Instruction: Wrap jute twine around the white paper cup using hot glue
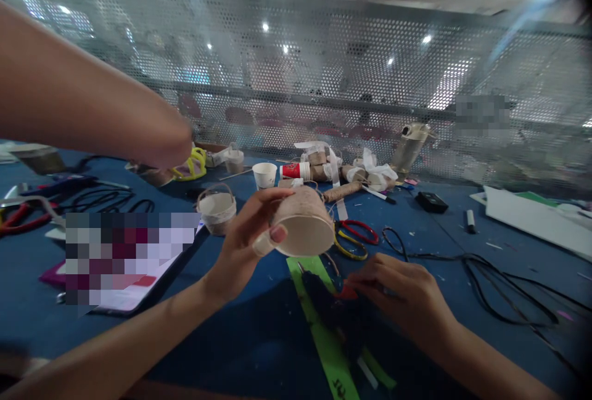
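Note:
My left hand (pixel 250 233) is closed around a paper cup (pixel 305 221) wrapped in brown twine, thumb on its pale handle. The cup is tilted, its white open mouth facing down towards me. A loose length of twine (pixel 332 262) hangs from it towards the pinched fingertips of my right hand (pixel 402 286); their contact is hard to make out. Below the cup, a dark glue gun (pixel 319 283) with a red trigger lies across a green strip (pixel 319 332), close to my right fingertips. Scissors (pixel 354 240) with red and yellow handles lie behind.
Another person's arm (pixel 87 92) reaches in at upper left. A small twine-handled basket (pixel 217 212) and a tablet-like screen (pixel 139 283) are at left. White cups (pixel 265 175) and rolls stand behind. Black cable (pixel 499 289) and white board (pixel 541 218) lie at right.

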